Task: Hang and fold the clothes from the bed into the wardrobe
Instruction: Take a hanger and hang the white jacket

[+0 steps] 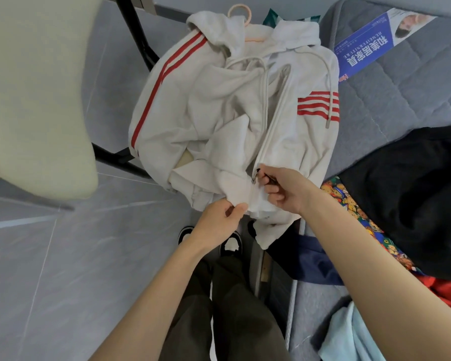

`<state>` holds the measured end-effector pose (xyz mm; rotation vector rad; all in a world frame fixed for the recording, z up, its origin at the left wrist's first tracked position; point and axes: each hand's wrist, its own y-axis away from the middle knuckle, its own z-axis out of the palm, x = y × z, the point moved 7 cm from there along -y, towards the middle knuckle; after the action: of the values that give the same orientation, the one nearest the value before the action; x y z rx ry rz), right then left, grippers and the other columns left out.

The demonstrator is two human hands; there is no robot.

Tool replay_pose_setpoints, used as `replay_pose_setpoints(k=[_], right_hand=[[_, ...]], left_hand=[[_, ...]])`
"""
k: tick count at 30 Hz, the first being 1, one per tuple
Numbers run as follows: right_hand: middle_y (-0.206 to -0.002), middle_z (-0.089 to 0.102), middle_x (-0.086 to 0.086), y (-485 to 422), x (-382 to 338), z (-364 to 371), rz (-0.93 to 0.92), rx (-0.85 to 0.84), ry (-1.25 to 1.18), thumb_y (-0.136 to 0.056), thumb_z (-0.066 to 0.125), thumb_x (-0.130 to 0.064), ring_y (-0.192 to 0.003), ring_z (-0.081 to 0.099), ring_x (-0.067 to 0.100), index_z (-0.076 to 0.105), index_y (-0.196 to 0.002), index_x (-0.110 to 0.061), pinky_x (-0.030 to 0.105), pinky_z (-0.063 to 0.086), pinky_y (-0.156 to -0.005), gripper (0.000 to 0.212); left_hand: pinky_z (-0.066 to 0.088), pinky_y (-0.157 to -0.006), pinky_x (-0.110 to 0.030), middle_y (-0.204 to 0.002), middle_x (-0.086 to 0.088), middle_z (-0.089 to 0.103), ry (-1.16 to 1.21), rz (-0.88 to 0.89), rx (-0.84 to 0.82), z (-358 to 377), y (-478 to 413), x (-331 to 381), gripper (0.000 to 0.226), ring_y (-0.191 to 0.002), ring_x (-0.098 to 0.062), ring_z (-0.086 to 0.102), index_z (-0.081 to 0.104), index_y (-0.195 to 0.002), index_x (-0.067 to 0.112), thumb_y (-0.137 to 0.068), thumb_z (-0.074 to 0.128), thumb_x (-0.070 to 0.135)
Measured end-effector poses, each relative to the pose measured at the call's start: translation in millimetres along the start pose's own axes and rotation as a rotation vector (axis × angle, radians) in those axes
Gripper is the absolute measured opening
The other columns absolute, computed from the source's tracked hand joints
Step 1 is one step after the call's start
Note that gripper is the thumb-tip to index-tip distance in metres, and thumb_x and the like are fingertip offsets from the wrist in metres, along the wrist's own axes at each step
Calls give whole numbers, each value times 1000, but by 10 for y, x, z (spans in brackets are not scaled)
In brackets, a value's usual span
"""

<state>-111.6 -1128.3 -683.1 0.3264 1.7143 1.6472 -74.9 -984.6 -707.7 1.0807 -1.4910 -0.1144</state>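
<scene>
A white zip hoodie (219, 110) with red stripes lies spread over a chair and the bed's corner, with a peach hanger (241, 13) poking out at its neck. My left hand (219, 225) pinches the hoodie's bottom hem on the left side of the zip. My right hand (281, 188) grips the zipper pull (255, 175) near the bottom of the zip, which is joined only at its lowest part. Above the pull the front stands apart.
The grey mattress (391, 82) at right carries a black garment (412, 194), a bear-print cloth (354, 204), a red piece (445, 293), a navy piece (315, 261) and a light-blue one (349, 337). A pale chair seat (34, 95) fills the left. Grey tile floor (63, 269) lies below.
</scene>
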Motion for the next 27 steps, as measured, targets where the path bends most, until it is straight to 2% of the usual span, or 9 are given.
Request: replay_pose_setpoints(k=[2, 4, 6, 8, 11, 14, 17, 24, 27], right_hand=[[-57, 43, -7, 1, -43, 44, -76, 20, 126, -97, 54, -27, -37, 27, 4, 54, -72, -16, 15, 18, -32, 28], [-57, 40, -6, 33, -84, 80, -167, 50, 375, -96, 53, -30, -40, 26, 7, 52, -70, -16, 16, 19, -35, 30], [-55, 38, -4, 78, -145, 104, -255, 70, 628, -97, 50, -29, -45, 28, 10, 47, -64, -15, 18, 23, -41, 36], [-55, 37, -3, 126, -206, 137, -331, 63, 839, -98, 45, -28, -49, 30, 12, 43, -60, -15, 21, 27, -48, 40], [-59, 39, -4, 187, -277, 176, -354, 19, 975, -100, 41, -32, -52, 31, 11, 44, -65, -15, 21, 27, -52, 39], [-55, 37, -9, 216, -306, 204, -287, -89, 939, -101, 40, -33, -50, 27, 9, 45, -68, -18, 17, 25, -48, 36], [-53, 35, -11, 227, -332, 204, -267, -127, 869, -102, 40, -37, -46, 26, 7, 44, -67, -20, 16, 25, -45, 39], [-62, 43, -3, 148, -383, 297, -286, 36, 529, -100, 48, -28, -48, 32, 7, 51, -69, -16, 16, 26, -44, 33], [-57, 46, -5, 132, -654, 294, -318, 172, 230, -99, 50, -25, -42, 34, 5, 52, -65, -18, 15, 22, -38, 34]], left_hand=[[35, -54, -13, -57, 6, 42, 23, -69, 7, -59, 1, -75, 41, -52, -1, 41, 47, -64, 14, -96, 50, 40], [36, -61, -25, -56, 4, 39, 31, -126, 34, -160, 28, -144, 42, -55, -9, 40, 44, -62, 13, -95, 51, 38], [33, -54, -17, -43, 11, 30, -96, -88, 147, -320, 77, -80, 52, -42, -6, 31, 34, -50, 17, -91, 56, 41], [27, -43, -15, -38, 11, 32, -339, 10, 323, -482, 127, 156, 57, -37, -7, 33, 31, -47, 20, -83, 59, 55], [34, -53, -27, -69, 12, 46, -691, 119, 372, -397, 38, 546, 55, -62, -10, 44, 41, -71, 17, -76, 55, 70], [35, -59, -30, -84, 2, 55, -762, 154, 349, -258, -132, 659, 39, -78, -18, 55, 46, -86, 17, -90, 48, 56], [34, -58, -30, -82, -1, 59, -702, 188, 364, -256, -185, 633, 25, -78, -21, 59, 46, -81, 17, -98, 41, 35], [28, -52, -28, -58, 7, 40, -626, 199, 309, -317, -26, 465, 38, -60, -17, 47, 35, -60, 20, -96, 44, 30], [28, -52, -28, -57, 7, 36, -660, 194, 229, -431, 20, 405, 43, -60, -16, 45, 28, -58, 23, -96, 46, 33]])
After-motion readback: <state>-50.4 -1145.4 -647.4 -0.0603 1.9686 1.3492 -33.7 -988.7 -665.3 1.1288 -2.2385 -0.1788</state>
